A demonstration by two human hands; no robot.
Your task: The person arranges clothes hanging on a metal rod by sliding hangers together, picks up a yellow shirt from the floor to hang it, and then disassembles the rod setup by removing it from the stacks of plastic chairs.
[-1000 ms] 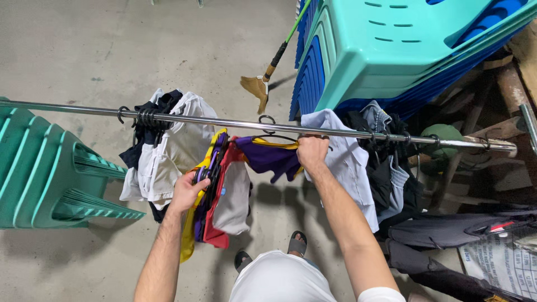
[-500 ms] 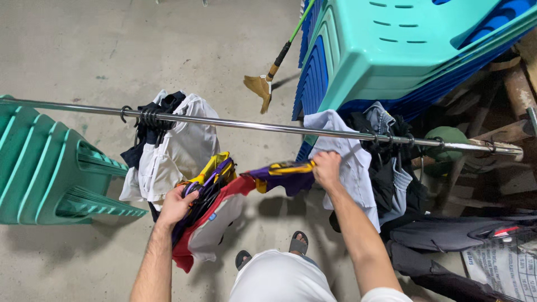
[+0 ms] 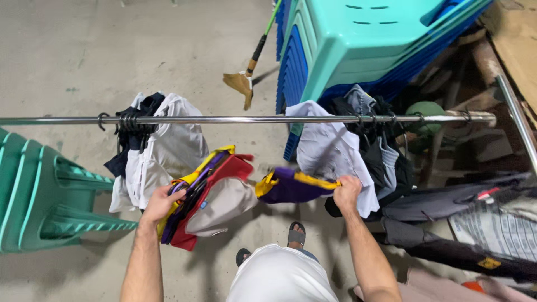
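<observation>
Fingers of the left hand [image 3: 162, 202] clamp one soft bundle of red, yellow and grey garments [image 3: 210, 196]; right hand [image 3: 347, 193] pinches one crumpled purple-and-yellow cloth [image 3: 293, 186] below a shiny steel rail [image 3: 235, 119].

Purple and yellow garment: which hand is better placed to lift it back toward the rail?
Probably the right hand: it already grips the purple and yellow garment just below the rail, while the left hand holds a bundle of hangered clothes.
</observation>
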